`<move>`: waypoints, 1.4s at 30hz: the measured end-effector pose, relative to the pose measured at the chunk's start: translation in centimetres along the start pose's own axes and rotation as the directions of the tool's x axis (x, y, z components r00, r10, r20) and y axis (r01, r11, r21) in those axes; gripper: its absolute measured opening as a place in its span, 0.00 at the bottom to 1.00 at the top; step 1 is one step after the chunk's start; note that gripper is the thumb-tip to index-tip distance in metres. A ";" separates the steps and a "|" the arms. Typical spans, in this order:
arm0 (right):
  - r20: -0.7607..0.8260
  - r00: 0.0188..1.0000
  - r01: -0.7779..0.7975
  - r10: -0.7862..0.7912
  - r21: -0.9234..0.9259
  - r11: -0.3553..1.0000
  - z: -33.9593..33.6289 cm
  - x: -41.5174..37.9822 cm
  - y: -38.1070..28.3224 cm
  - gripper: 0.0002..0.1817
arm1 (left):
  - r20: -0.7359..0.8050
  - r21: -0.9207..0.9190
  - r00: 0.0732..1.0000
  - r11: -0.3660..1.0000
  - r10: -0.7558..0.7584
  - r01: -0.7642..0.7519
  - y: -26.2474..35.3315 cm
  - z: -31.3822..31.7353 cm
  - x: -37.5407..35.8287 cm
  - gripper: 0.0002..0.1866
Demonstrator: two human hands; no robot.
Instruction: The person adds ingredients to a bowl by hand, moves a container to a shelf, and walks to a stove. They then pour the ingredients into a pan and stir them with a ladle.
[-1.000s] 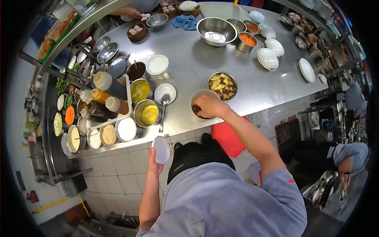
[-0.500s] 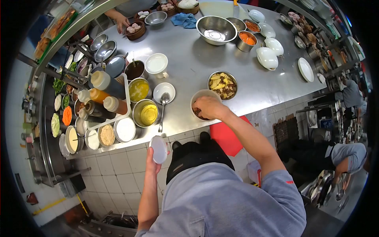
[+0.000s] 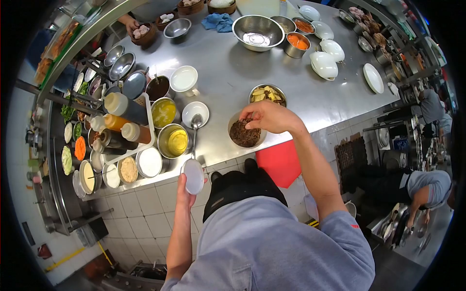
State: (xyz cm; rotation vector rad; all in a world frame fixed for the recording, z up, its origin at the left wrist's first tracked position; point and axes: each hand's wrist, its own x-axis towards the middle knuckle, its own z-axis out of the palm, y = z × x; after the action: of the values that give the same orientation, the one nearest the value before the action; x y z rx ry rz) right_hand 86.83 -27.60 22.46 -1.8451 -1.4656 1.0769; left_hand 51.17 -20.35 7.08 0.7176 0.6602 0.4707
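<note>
Below the table's front edge, my left hand point(image 3: 183, 193) grips a round, translucent white plastic lid point(image 3: 194, 177) by its side. My right hand point(image 3: 273, 117) is over the white plastic tub point(image 3: 232, 121), its fingers closed in a pinch at the tub's upper right. Dark brown crumbly bits point(image 3: 244, 135) fill much of that tub. What the fingertips hold, if anything, is too small to make out. Just behind my right hand stands a metal bowl point(image 3: 285, 98) of yellow slices and brown pieces point(image 3: 267, 93), partly covered by the hand.
To the left are squeeze bottles in a white basket point(image 3: 151, 127), tubs of sauces and a spoon point(image 3: 195, 127) on a white saucer point(image 3: 188, 116). A large steel bowl point(image 3: 257, 47) and white dishes point(image 3: 324, 67) stand farther back. Another person's hand point(image 3: 131, 25) touches a steamer basket point(image 3: 147, 39).
My right hand has lifted out of the tub and moved slightly up and right, so the brown bits show. The other person's hand and steamer basket have shifted left. My left hand still holds the lid.
</note>
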 end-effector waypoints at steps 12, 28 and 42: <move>-0.434 0.877 -0.263 0.205 -0.077 0.962 -6.3 -1.9 9.5 0.14 | 0.119 0.399 0.976 0.891 0.183 -0.216 4.7 8.8 3.0 0.45; -0.669 0.708 -0.147 0.226 0.173 0.974 -2.5 -4.7 11.7 0.08 | 0.475 0.831 0.874 -0.381 0.105 -0.405 5.7 25.0 8.3 0.52; -0.587 0.805 0.121 -0.080 0.030 0.992 14.1 -7.6 12.0 0.57 | 0.213 0.930 0.966 -0.334 0.144 -0.155 4.3 25.3 8.7 0.50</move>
State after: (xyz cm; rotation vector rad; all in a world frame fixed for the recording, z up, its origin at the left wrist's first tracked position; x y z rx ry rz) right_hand 80.60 -38.94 7.19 -1.8038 -1.1186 0.4232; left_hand 74.00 -23.56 21.21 2.6109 0.8837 -0.0398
